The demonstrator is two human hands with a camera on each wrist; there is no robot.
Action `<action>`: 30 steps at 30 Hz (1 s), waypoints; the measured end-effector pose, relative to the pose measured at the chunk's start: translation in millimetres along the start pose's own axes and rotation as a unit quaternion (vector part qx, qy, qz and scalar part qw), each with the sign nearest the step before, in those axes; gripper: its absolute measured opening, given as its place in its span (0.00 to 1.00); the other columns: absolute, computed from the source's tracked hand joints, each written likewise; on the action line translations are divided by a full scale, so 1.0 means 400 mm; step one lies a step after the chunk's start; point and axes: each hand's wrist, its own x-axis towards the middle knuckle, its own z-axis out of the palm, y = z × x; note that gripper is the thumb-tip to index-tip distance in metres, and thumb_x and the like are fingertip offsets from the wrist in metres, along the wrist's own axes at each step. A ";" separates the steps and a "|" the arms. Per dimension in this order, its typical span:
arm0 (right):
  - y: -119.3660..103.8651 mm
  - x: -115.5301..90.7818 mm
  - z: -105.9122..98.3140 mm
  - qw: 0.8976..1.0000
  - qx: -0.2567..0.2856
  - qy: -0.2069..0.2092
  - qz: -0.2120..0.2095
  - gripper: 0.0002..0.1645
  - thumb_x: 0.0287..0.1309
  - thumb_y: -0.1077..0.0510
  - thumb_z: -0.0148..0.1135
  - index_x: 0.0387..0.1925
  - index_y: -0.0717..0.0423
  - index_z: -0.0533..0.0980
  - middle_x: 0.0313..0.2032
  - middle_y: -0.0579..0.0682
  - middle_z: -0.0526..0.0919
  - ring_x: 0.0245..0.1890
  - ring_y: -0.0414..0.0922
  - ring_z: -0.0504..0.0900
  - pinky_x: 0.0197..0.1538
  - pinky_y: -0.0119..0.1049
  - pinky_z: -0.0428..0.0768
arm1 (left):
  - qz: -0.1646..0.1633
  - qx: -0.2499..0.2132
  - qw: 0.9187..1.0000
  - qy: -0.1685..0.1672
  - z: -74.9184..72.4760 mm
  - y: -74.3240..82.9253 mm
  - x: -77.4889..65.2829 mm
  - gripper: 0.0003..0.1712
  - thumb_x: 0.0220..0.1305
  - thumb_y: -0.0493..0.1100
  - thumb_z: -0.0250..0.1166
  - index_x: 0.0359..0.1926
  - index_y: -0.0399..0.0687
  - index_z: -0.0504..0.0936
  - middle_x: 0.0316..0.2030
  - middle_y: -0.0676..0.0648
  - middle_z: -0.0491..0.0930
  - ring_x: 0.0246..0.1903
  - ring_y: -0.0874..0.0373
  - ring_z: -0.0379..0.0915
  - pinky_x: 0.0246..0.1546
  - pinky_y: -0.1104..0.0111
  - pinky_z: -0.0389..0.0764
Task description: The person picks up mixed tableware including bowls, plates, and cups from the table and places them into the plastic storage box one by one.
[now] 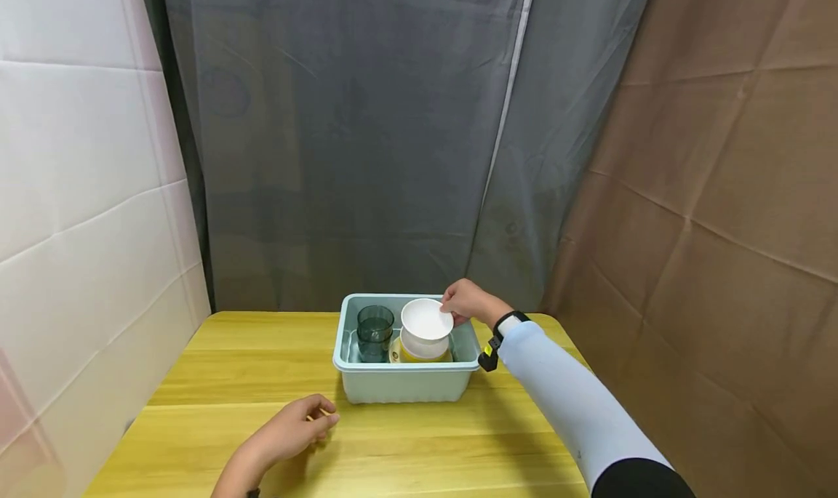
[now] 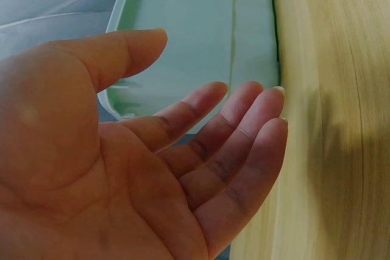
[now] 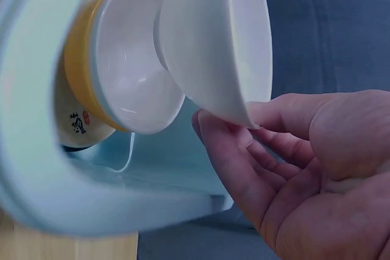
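Note:
My right hand (image 1: 470,302) pinches the rim of a white bowl (image 3: 201,41) between thumb and fingers, at the right side of a pale blue-green plastic bin (image 1: 406,385). Just below that bowl sits a yellow bowl with a white inside (image 3: 131,59). Under it, a cream bowl (image 3: 72,114) with dark lettering and a small red mark shows in the right wrist view. My left hand (image 1: 291,429) hovers over the table in front of the bin, fingers relaxed and palm bare. In the left wrist view its fingertips (image 2: 277,92) overlap the bin's side.
Two dark glass cups (image 1: 375,325), one on the other, stand in the bin's left part. The bin rests on a yellow wood-grain table (image 1: 262,367). Grey curtain (image 1: 353,156) hangs behind, with white cloth (image 1: 85,156) at left and brown cloth (image 1: 720,265) at right.

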 end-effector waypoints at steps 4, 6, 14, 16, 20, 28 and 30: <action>-0.001 0.030 0.024 1.000 -0.024 0.011 0.018 0.04 0.72 0.68 0.69 0.40 0.68 0.86 0.34 0.57 0.88 0.29 0.47 0.87 0.42 0.46 0.93 | -0.004 -0.004 1.000 0.002 0.000 -0.003 0.001 0.18 0.82 0.48 0.68 0.56 0.37 0.82 0.38 0.42 0.82 0.36 0.48 0.81 0.36 0.56 0.82; 0.003 0.047 0.038 0.998 -0.040 0.019 0.041 0.04 0.71 0.69 0.68 0.38 0.68 0.86 0.33 0.57 0.88 0.28 0.48 0.89 0.42 0.46 0.93 | -0.004 -0.007 1.000 -0.001 0.000 -0.004 0.001 0.18 0.82 0.48 0.67 0.56 0.37 0.82 0.38 0.42 0.82 0.36 0.47 0.82 0.36 0.56 0.83; 0.007 0.108 0.082 0.976 -0.175 0.016 0.130 0.07 0.72 0.67 0.70 0.34 0.64 0.84 0.31 0.55 0.85 0.22 0.44 0.87 0.37 0.38 0.91 | -0.001 -0.005 1.000 0.004 0.003 -0.007 -0.007 0.16 0.82 0.47 0.67 0.56 0.37 0.82 0.37 0.43 0.81 0.36 0.48 0.81 0.35 0.58 0.82; 0.003 0.115 0.086 0.970 -0.193 0.006 0.146 0.07 0.72 0.66 0.70 0.35 0.65 0.84 0.30 0.55 0.86 0.22 0.44 0.87 0.40 0.38 0.91 | -0.001 -0.002 1.000 0.006 0.002 -0.006 -0.007 0.17 0.82 0.47 0.67 0.56 0.37 0.82 0.37 0.43 0.81 0.36 0.48 0.80 0.35 0.58 0.81; -0.007 0.115 0.092 0.963 -0.211 0.003 0.169 0.09 0.73 0.65 0.71 0.34 0.67 0.83 0.27 0.54 0.87 0.26 0.43 0.90 0.44 0.36 0.91 | -0.004 -0.003 1.000 0.005 -0.001 -0.004 -0.004 0.19 0.82 0.49 0.67 0.56 0.37 0.82 0.38 0.43 0.81 0.37 0.48 0.80 0.36 0.58 0.81; -0.011 0.104 0.116 0.962 -0.226 0.040 0.148 0.07 0.68 0.70 0.73 0.32 0.65 0.82 0.31 0.58 0.84 0.24 0.47 0.90 0.28 0.36 0.88 | -0.001 -0.010 1.000 0.002 0.000 -0.003 -0.003 0.16 0.82 0.47 0.67 0.56 0.37 0.82 0.37 0.42 0.81 0.35 0.47 0.81 0.35 0.57 0.83; -0.013 0.108 0.121 0.958 -0.236 0.044 0.153 0.07 0.68 0.70 0.73 0.32 0.66 0.82 0.30 0.58 0.83 0.24 0.48 0.90 0.26 0.35 0.87 | -0.002 -0.010 1.000 0.002 0.002 -0.001 -0.002 0.16 0.82 0.47 0.67 0.56 0.37 0.82 0.37 0.42 0.81 0.36 0.47 0.81 0.36 0.56 0.83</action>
